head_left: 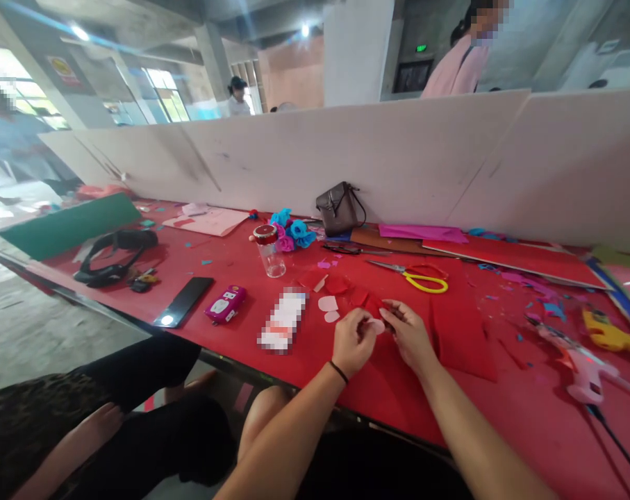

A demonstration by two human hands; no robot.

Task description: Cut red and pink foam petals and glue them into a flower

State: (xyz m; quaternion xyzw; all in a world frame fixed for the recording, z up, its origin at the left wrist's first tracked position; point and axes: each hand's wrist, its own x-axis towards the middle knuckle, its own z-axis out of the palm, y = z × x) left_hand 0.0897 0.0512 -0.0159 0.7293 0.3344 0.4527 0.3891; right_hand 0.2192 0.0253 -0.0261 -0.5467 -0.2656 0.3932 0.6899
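Note:
My left hand (354, 342), with a dark band at the wrist, is closed, its fingers pinching a pale pink petal-shaped paper piece (378, 326). Close beside it, my right hand (409, 332) has thumb and fingers pressed together on a red paper piece (373, 303); part of that piece is hidden by the fingers. Two more pale pink cutouts (328, 304) lie just left of the hands, near loose red paper petals (337, 285). A stack of red paper (463, 333) rests to the right. Beyond the hands are yellow-handled scissors (426, 280), lying partly open.
A pink glue gun (585, 378) with a cord and a yellow tool (609, 333) lie at right. Left are a phone (283, 321), magenta case (225, 305), dark phone (184, 302) and glass jar (273, 260). Behind stand paper flowers (300, 235) and a brown bag (340, 210). Someone sits at left.

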